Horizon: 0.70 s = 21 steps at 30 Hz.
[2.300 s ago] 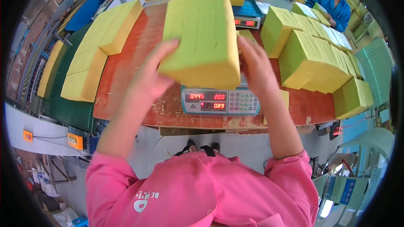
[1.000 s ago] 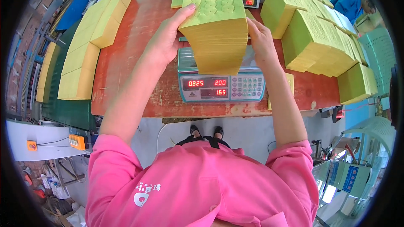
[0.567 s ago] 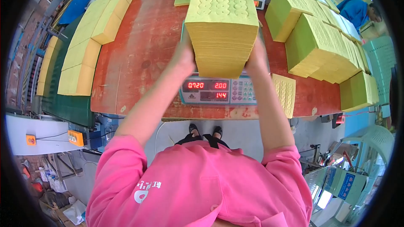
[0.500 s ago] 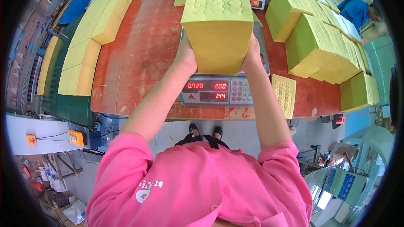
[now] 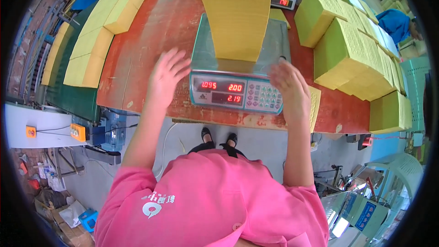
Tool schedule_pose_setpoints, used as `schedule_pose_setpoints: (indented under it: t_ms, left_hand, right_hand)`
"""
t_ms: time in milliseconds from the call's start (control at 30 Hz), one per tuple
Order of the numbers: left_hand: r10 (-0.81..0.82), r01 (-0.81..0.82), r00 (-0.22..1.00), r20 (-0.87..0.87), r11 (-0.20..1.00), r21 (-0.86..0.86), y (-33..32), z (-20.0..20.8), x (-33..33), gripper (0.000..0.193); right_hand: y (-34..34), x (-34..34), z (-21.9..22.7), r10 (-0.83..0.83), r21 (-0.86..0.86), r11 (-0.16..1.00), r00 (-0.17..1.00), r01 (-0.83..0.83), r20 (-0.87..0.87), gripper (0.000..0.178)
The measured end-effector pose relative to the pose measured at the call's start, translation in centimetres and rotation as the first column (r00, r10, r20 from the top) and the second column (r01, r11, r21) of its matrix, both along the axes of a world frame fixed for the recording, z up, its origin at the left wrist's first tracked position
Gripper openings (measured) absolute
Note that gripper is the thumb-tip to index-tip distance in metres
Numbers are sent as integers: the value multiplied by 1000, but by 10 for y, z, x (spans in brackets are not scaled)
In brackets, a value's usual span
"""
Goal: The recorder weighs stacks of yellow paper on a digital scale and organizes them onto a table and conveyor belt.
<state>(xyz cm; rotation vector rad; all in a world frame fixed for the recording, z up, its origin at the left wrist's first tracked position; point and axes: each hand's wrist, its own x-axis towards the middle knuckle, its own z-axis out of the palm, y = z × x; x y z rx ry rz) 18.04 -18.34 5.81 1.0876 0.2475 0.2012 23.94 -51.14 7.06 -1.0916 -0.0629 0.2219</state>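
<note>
A tall stack of yellow paper sheets (image 5: 238,11) stands on the steel pan of a digital weighing scale (image 5: 238,92) with a red lit display. My left hand (image 5: 165,77) hovers open just left of the scale, fingers spread, touching nothing. To the right of the scale's keypad my right hand (image 5: 288,87) is open too, a little below the stack. Neither hand holds anything. The scale sits on a reddish-brown table (image 5: 151,41).
Rows of yellow paper stacks (image 5: 98,32) lie along the table's left side, and bigger yellow-green blocks (image 5: 352,50) crowd its right. A thin pile (image 5: 314,105) lies right of the scale. A second scale (image 5: 283,0) stands behind. A person in blue (image 5: 395,20) works far right.
Both hands lowered the paper stack onto the scale pan, let go of it and drew back toward me. The stack now stands alone and the scale reading has changed.
</note>
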Motion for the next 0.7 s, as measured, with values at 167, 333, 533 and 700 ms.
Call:
schedule_pose_setpoints:
  t_ms: [167, 333, 533, 700]
  left_hand:
    - [158, -202, 913, -377, 976, -79, 42, -52, -119, 44]
    - [192, -233, 896, -400, 971, -56, 19, -53, -125, 39]
    - [104, -124, 935, -338, 991, -40, -9, -39, -106, 38]
    - [100, -129, 929, -356, 990, -58, 1, -41, -101, 37]
  right_hand:
    - [-43, -66, -20, 79, -56, 994, 973, -93, -217, 33]
    - [-36, -80, -45, 119, 15, 993, 938, -120, -325, 31]
    - [-20, -76, -40, 174, 52, 985, 940, -166, -294, 30]
    - [-20, -72, -48, 125, 59, 992, 941, -112, -315, 29]
